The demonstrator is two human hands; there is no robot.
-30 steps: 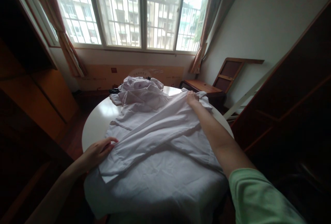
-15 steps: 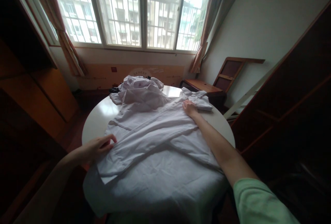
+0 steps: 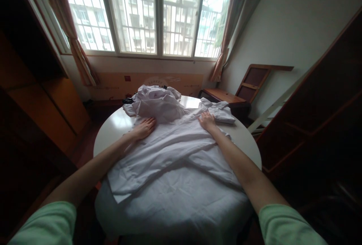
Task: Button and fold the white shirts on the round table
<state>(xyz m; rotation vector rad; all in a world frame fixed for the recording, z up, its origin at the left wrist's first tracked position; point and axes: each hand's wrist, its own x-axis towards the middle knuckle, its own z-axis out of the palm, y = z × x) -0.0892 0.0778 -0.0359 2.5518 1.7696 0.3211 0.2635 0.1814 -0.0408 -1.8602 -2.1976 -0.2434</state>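
Note:
A white shirt-like garment (image 3: pixel 169 143) lies spread over the round white table (image 3: pixel 106 133), one long sleeve folded slantwise across it. Its lower part reaches the near edge of the table. My left hand (image 3: pixel 145 127) rests flat on the cloth at the upper left, fingers stretched out and holding nothing. On the upper right of the garment lies my right hand (image 3: pixel 207 120), fingers spread over the fabric. Just beyond the right hand is a folded white garment (image 3: pixel 222 111).
A heap of crumpled white clothes (image 3: pixel 155 94) sits at the table's far side. Behind stand a low wooden bench (image 3: pixel 222 95) and a wooden frame (image 3: pixel 251 81). Brown cabinets (image 3: pixel 60 101) flank the left, and dark wooden furniture (image 3: pixel 308 113) leans in from the right.
My left hand has moved from the garment's left edge, where its fingers were curled, forward and right to lie flat on the cloth. My right hand stays in about the same place.

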